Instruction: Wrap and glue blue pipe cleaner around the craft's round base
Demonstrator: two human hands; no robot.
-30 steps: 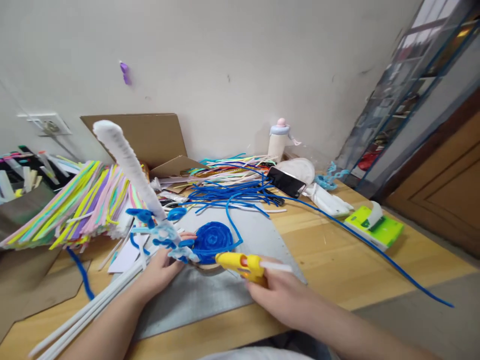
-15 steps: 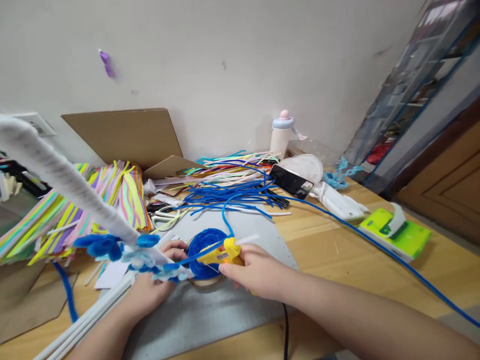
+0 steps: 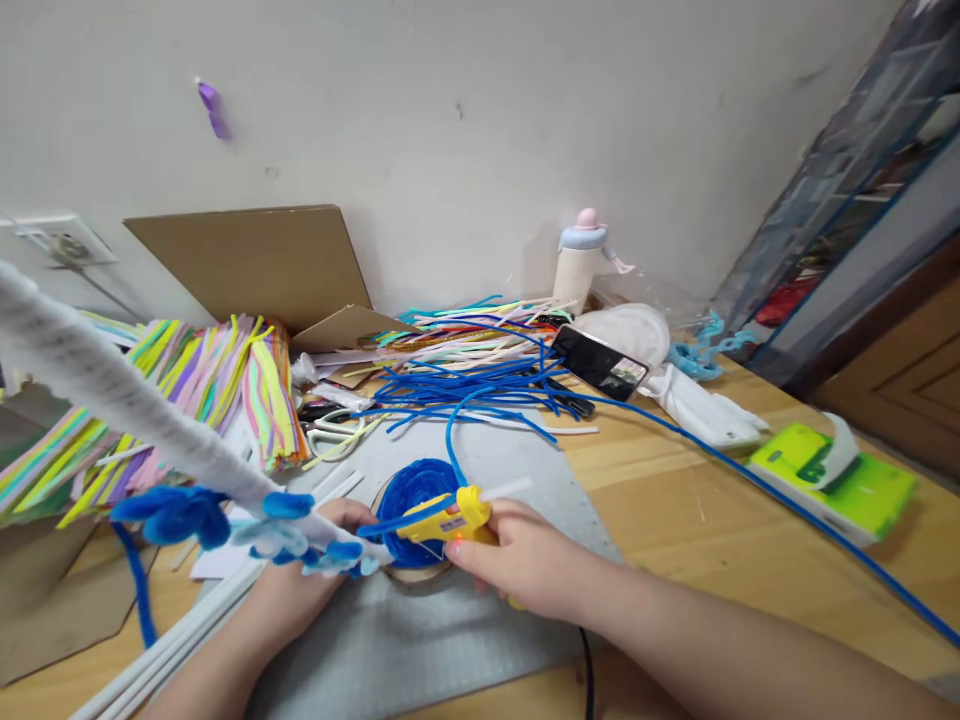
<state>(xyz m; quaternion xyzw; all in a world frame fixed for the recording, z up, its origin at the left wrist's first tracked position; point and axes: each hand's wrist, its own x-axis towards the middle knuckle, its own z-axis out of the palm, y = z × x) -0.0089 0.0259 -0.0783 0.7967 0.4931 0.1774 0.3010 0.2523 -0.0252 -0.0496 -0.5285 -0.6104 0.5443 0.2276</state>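
Observation:
My right hand point(image 3: 517, 555) is wrapped around a yellow hot glue gun point(image 3: 450, 520), with a clear glue stick point(image 3: 510, 488) poking out of its back. The gun's nozzle points left over a round base point(image 3: 420, 480) coiled with blue pipe cleaner. A long blue pipe cleaner point(image 3: 450, 440) loops down past the gun, and its end lies by the fingers of my left hand point(image 3: 300, 580). That hand is closed at the base's left side, partly hidden by a thick white wrapped stem point(image 3: 172, 400) with blue flowers point(image 3: 277, 540); its exact hold is hard to see.
A grey mat point(image 3: 465, 640) lies under the base. Bundles of colourful pipe cleaners point(image 3: 187, 370), scissors point(image 3: 334, 440) and loose blue pipe cleaners point(image 3: 465, 385) lie behind. A phone point(image 3: 600, 362), bottle point(image 3: 577, 265) and green pack point(image 3: 832, 480) are on the right. The gun's cord point(image 3: 586, 670) hangs down in front.
The view has shifted slightly, so things on the right sit further right. The glue gun stays over the base, and both hands keep nearly the same positions.

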